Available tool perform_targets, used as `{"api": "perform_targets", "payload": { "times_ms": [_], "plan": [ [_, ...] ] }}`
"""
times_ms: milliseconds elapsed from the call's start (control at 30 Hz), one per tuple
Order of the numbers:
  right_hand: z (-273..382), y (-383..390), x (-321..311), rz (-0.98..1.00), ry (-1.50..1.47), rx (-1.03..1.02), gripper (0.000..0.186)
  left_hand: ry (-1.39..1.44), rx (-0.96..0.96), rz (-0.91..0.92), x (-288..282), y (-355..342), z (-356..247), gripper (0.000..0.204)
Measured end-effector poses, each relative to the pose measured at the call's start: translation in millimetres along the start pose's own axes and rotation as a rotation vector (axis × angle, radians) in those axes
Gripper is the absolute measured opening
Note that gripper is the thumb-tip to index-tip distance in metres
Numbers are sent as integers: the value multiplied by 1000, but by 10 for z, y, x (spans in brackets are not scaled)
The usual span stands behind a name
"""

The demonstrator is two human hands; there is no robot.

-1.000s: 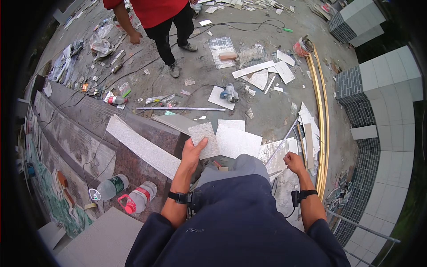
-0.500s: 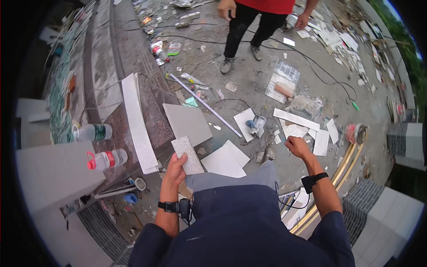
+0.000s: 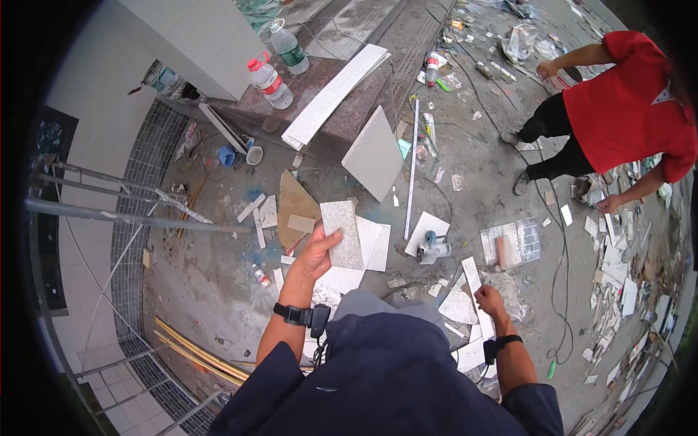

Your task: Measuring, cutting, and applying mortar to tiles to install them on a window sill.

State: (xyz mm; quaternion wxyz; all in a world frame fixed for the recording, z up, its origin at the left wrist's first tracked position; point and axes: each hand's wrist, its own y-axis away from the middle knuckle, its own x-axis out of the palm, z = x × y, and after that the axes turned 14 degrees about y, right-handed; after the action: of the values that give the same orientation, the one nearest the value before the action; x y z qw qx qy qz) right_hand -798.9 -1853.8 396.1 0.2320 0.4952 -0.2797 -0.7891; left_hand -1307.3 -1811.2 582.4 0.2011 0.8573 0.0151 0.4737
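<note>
My left hand (image 3: 318, 254) is closed round a small rectangular speckled grey tile piece (image 3: 342, 234), thumb on its upper face. Under and beside it lie pale cut tile pieces (image 3: 374, 244) on the ground. My right hand (image 3: 491, 299) is curled closed above a long white tile strip (image 3: 472, 280); whatever its fingers may hold is hidden. Ahead, between my hands, a blue handheld power tool (image 3: 432, 238) with a clear part rests on a white tile piece (image 3: 424, 221).
Large tiles (image 3: 372, 154) lean against a stone ledge (image 3: 338, 120) carrying tile strips (image 3: 336, 94) and two water bottles (image 3: 269, 81). A person in red (image 3: 618, 102) stands at right. Cables (image 3: 563, 291) and rubble litter the ground; metal poles (image 3: 131, 212) stretch along the left.
The view has turned left, so the ledge and the person in red appear farther right. My left hand keeps its hold on the tile piece; my right hand stays closed.
</note>
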Motion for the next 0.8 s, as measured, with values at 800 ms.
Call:
{"api": "perform_targets", "payload": {
  "times_ms": [800],
  "plan": [
    [3751, 1897, 890, 412, -79, -882, 20, -1276, 551, -332, -494, 3175, 221, 43]
  ]
}}
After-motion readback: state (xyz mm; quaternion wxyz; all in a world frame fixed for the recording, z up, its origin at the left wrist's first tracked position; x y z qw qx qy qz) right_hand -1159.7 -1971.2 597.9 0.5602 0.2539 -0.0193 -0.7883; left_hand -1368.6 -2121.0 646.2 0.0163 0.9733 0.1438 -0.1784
